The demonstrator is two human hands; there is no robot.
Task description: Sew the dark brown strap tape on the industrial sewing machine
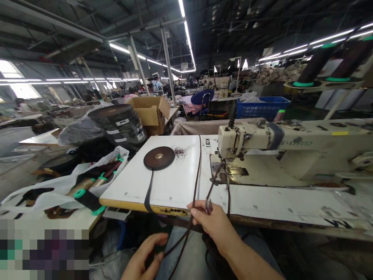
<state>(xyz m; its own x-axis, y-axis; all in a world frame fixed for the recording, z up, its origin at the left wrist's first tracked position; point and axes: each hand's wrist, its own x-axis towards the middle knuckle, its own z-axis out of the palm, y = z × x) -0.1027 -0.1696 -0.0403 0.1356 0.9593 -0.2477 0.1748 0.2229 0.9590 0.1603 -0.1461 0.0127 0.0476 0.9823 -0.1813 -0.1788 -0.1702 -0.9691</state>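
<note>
My right hand (pixel 214 223) is at the table's front edge, thumb and forefinger closed on a thin dark brown cord (pixel 197 171). A small pointed metal piece, perhaps thread snips (pixel 208 206), sticks up from the same hand. Lower down, my left hand (pixel 147 254) is curled, with another stretch of the cord running to its thumb tip; its inner fingers are partly hidden. Beyond my right hand stands a cream sewing machine (pixel 256 144), with dark strands hanging at its needle. A roll of dark brown tape (pixel 159 158) lies flat on the white table (pixel 177 182), its tail hanging over the edge.
Loose thread (pixel 181 153) lies by the roll. To the left are a thread cone (pixel 89 201), a white plastic bag (pixel 55 190) and stacked dark rolls (pixel 119 124). A cardboard box (pixel 150 112) and blue crate (pixel 262 108) stand behind; thread cones (pixel 316 66) rise at right.
</note>
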